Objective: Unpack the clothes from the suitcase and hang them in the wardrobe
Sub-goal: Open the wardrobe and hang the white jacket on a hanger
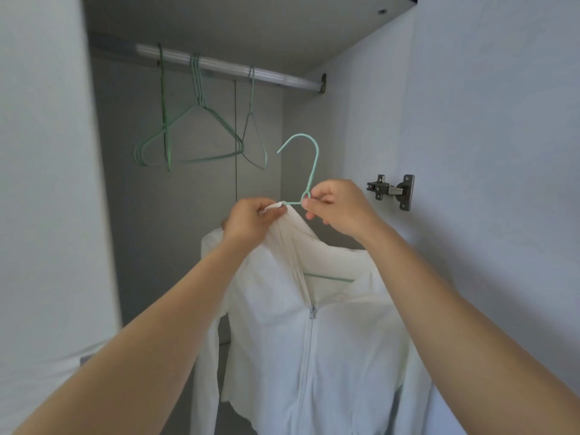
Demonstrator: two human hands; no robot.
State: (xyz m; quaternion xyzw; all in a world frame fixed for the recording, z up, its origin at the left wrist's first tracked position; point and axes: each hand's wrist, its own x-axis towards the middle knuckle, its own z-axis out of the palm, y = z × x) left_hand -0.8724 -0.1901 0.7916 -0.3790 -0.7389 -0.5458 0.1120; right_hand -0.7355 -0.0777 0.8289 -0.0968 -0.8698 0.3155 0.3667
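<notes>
Reaching forward; pinching collar (293,221) and hanger (314,166)

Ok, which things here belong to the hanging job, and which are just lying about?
In the job: jacket; hanger inside it; left hand, pinching the collar; right hand, pinching the hanger's neck; rail, where it would likely go.

Just there: spare hangers on the rail; door hinge.
</notes>
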